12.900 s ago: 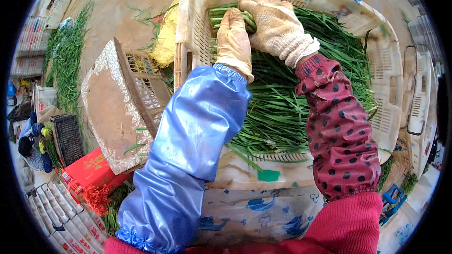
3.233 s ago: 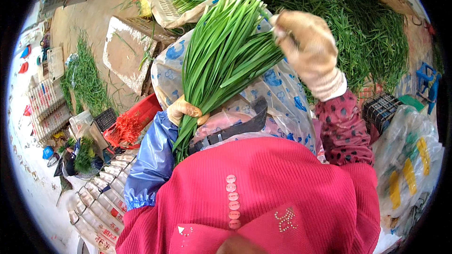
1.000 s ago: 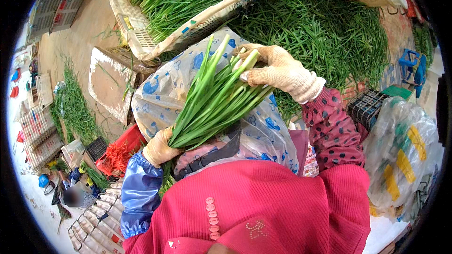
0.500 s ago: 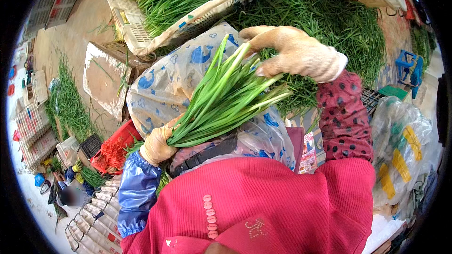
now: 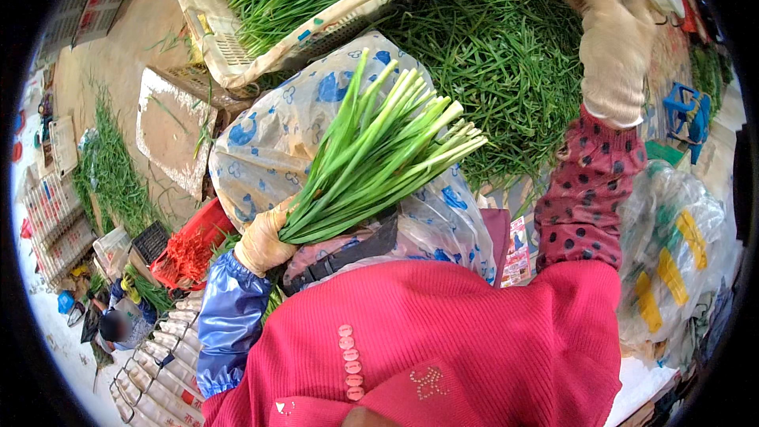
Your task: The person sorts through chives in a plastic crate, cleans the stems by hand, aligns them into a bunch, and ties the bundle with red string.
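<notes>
Closest to me, my left hand (image 5: 262, 241) is gloved and clenched around the base of a bunch of green chives (image 5: 371, 162), whose cut stalks fan up and rightward over the patterned plastic apron (image 5: 269, 142) on my lap. Beyond lies the loose heap of chives (image 5: 498, 55). My right hand (image 5: 613, 39), also gloved, is stretched up past the heap; I cannot tell its fingers' state. Farthest, a cream plastic crate (image 5: 237, 63) holds more greens.

The right hand (image 5: 605, 24) is partly cut off at the top edge — its grip cannot be told.
</notes>
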{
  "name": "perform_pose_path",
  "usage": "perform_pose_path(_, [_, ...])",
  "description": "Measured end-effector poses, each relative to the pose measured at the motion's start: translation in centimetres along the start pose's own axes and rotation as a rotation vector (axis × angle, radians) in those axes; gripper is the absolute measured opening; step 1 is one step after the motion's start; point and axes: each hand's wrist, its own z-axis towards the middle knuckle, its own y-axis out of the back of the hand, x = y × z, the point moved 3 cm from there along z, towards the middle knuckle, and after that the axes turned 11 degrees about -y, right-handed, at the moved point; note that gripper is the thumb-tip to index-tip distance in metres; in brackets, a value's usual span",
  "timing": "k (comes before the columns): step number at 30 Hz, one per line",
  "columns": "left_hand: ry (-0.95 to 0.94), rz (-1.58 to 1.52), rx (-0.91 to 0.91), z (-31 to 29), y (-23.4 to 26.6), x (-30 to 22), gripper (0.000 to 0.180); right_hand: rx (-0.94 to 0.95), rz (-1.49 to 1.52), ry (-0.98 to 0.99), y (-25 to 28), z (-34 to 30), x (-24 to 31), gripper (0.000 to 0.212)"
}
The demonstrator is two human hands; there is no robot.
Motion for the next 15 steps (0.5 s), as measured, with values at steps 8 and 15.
perform_pose_path(8, [-0.048, 0.127, 0.016, -0.3, 0.2, -0.7, 0.060, 1.081, -0.235, -0.554, -7.7, -6.4, -8.9, 0.063])
perform_pose_path(15, [0.085, -0.071, -0.043, -1.6, 0.0, 2.0, 0.044, 0.796, 0.232, -0.590, -8.2, -5.7, -8.9, 0.035])
